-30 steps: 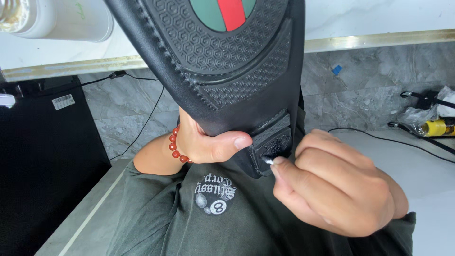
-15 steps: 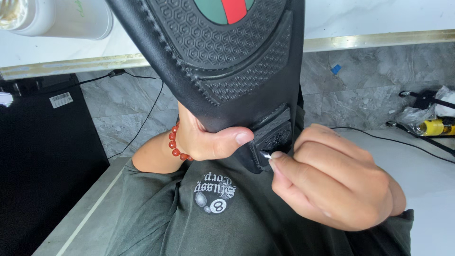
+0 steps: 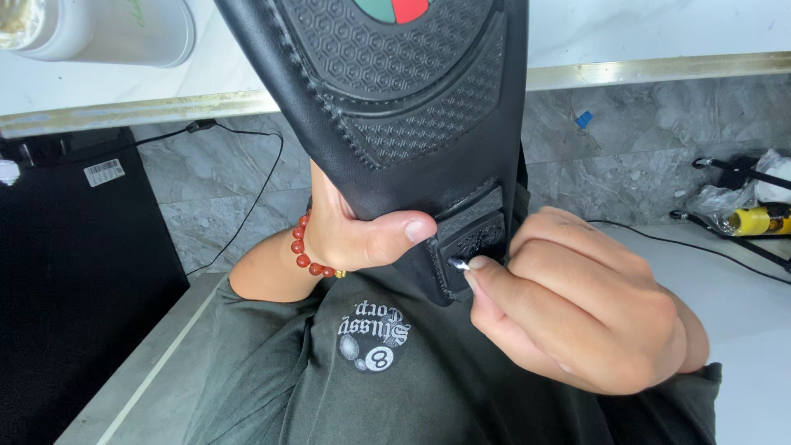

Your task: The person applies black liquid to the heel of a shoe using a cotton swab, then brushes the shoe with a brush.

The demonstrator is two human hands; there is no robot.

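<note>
- Black shoe, sole up, fills upper centre of frame, heel end low at centre.
- Right hand, lower right, fingers curled, pinches a small white-tipped swab against the heel pad.
- Left hand, centre, clamps shoe edge, thumb on sole.
- Step looks like cleaning the heel emblem; next stroke needs light, steady pressure.

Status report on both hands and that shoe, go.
Left hand grips black shoe, sole up. Right hand pinches small white-tipped swab against heel block. Nothing blocking the heel.
</note>
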